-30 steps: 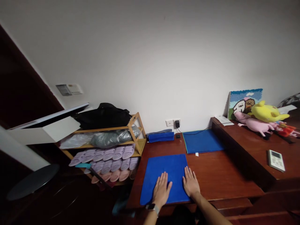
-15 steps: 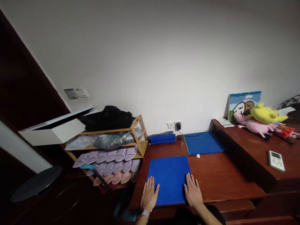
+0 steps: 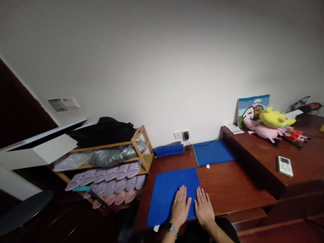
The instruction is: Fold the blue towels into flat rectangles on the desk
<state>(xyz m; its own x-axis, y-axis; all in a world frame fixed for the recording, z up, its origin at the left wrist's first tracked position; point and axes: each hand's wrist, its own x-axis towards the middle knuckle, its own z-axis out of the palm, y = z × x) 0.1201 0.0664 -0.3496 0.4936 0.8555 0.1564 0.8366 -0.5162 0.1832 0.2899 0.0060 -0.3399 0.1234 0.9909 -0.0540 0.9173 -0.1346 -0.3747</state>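
Note:
A bright blue cloth [image 3: 164, 192] lies spread on the brown wooden desk [image 3: 227, 189] in front of me, a small white tag at its near edge. My left hand [image 3: 180, 207] rests flat on the right part of this cloth, fingers stretched out and pointing away from me. Close beside it, my right hand [image 3: 203, 206] lies flat over the cloth's right edge, fingers also extended. Neither hand grips anything. Farther back on the desk lies a second blue cloth [image 3: 214, 152] with a green edge.
Against the wall sits a folded blue and grey cloth bundle [image 3: 169, 150]. A plugged-in charger [image 3: 186, 135] trails a black cable. On the left stands a wooden rack [image 3: 141, 158] with slippers [image 3: 111, 173]. The raised right surface holds plush toys [image 3: 268, 130] and a white device [image 3: 285, 166].
My left hand has moved right, from the cloth's left edge onto its right part, near my right hand. My right hand stays at the right edge. The view has turned slightly right.

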